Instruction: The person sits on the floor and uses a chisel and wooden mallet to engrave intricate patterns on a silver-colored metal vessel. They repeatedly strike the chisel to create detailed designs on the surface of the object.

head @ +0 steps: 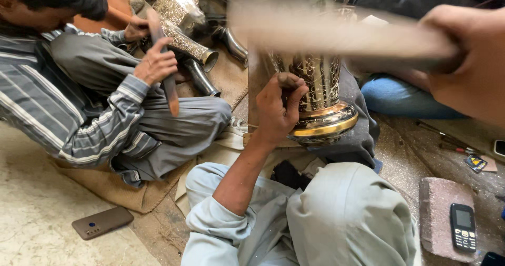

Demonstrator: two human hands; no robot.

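Observation:
My left hand point(276, 108) is closed around a small chisel-like punch, its tip set against an engraved brass vessel point(321, 100) that lies across my lap. Close to the lens at the upper right, my right hand point(468, 61) grips a wooden mallet point(336, 32), which shows as a motion-blurred bar above the vessel. The vessel has dark patterned walls and a polished gold rim band at its lower end.
A person in a striped shirt point(58, 98) sits at the left, holding a wooden stick point(165, 66) against other engraved metal pieces point(184, 29). A brown phone point(102, 222) lies on the floor. A keypad phone point(463, 226) rests on a pink stone block point(436, 213). Small tools point(447, 140) lie at the right.

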